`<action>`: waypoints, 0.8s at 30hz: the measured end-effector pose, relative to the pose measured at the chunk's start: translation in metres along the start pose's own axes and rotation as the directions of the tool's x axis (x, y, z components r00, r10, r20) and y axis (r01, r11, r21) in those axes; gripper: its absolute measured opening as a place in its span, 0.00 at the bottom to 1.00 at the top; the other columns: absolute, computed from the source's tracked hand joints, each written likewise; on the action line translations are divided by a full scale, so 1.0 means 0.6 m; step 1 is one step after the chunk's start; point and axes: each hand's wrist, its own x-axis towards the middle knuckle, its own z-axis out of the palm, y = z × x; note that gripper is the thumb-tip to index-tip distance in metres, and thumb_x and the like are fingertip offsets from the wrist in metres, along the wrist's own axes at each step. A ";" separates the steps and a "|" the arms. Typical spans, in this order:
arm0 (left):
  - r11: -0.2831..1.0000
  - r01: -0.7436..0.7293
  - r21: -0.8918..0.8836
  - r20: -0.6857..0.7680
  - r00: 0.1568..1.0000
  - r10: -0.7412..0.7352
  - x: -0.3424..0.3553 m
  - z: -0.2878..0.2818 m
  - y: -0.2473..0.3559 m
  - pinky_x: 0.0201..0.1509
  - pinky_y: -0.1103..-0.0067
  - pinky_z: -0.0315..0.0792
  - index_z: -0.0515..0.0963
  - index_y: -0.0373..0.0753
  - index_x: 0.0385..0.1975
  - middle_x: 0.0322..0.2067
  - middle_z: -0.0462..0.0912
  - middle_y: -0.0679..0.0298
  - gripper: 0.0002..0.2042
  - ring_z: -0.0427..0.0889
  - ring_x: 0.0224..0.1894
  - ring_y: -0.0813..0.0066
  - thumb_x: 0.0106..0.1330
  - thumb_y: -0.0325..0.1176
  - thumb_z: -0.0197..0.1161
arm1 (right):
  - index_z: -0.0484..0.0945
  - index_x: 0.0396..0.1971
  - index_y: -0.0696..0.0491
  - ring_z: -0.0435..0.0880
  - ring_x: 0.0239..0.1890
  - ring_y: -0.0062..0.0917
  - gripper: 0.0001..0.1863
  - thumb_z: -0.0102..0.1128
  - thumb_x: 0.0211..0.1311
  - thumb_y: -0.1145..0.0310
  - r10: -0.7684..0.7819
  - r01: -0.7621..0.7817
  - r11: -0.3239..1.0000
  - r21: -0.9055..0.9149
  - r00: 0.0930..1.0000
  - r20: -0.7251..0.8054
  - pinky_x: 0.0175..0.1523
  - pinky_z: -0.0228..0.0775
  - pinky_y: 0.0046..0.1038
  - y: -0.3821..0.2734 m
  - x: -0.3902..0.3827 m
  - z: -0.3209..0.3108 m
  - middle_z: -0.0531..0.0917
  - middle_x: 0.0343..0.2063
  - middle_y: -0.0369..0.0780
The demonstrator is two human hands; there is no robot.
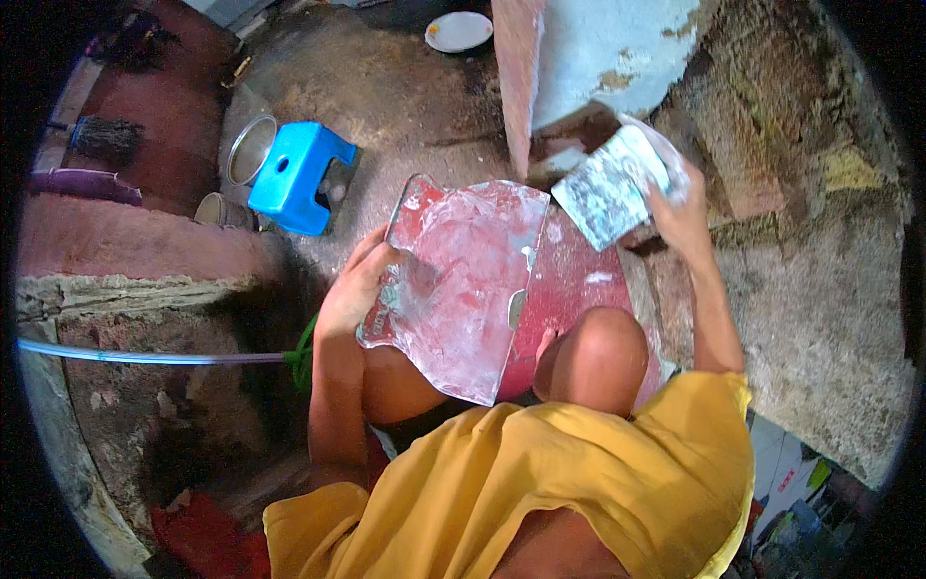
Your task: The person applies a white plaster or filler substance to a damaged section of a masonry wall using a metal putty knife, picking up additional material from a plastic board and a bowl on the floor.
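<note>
Head view: left hand (349,289) clamped on left edge of pane (463,280), beside left leg (405,386); right-hand (682,207) fingers gripping smeared pad (603,193), clear of pane. My judgement: part-done; white film spans most of pane, upper-left corner barer; whether applied or coming off, I cannot tell

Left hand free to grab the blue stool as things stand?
Probably not as is: the left hand is holding the edge of the smeared panel. Nothing visible blocks the way to the blue stool, but it may need a lean forward.
</note>
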 end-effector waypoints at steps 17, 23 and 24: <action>0.986 -0.123 0.110 0.247 0.965 0.093 0.042 -0.037 -0.052 0.43 0.85 0.64 0.71 0.30 0.36 0.41 0.71 0.59 0.14 0.71 0.38 0.77 0.54 0.31 0.46 | 0.70 0.42 0.59 0.73 0.37 0.17 0.17 0.51 0.48 0.76 -0.032 -0.043 0.984 0.173 0.911 0.411 0.45 0.63 0.20 -0.056 0.030 0.053 0.77 0.36 0.37; 0.987 0.087 -0.133 0.227 0.972 -0.055 0.034 -0.003 -0.014 0.37 0.84 0.68 0.73 0.30 0.30 0.33 0.74 0.58 0.12 0.74 0.30 0.77 0.54 0.32 0.47 | 0.70 0.42 0.59 0.72 0.37 0.16 0.17 0.51 0.47 0.78 -0.218 -0.009 0.919 0.394 0.821 0.528 0.45 0.63 0.19 -0.023 0.031 0.090 0.77 0.36 0.36; 0.978 0.125 -0.169 0.215 0.973 -0.087 0.038 -0.005 -0.018 0.35 0.84 0.69 0.73 0.30 0.30 0.30 0.75 0.58 0.11 0.75 0.28 0.77 0.54 0.31 0.48 | 0.70 0.42 0.59 0.73 0.37 0.16 0.18 0.51 0.46 0.78 -0.210 -0.058 0.900 0.431 0.809 0.549 0.45 0.63 0.19 -0.024 0.029 0.098 0.77 0.35 0.37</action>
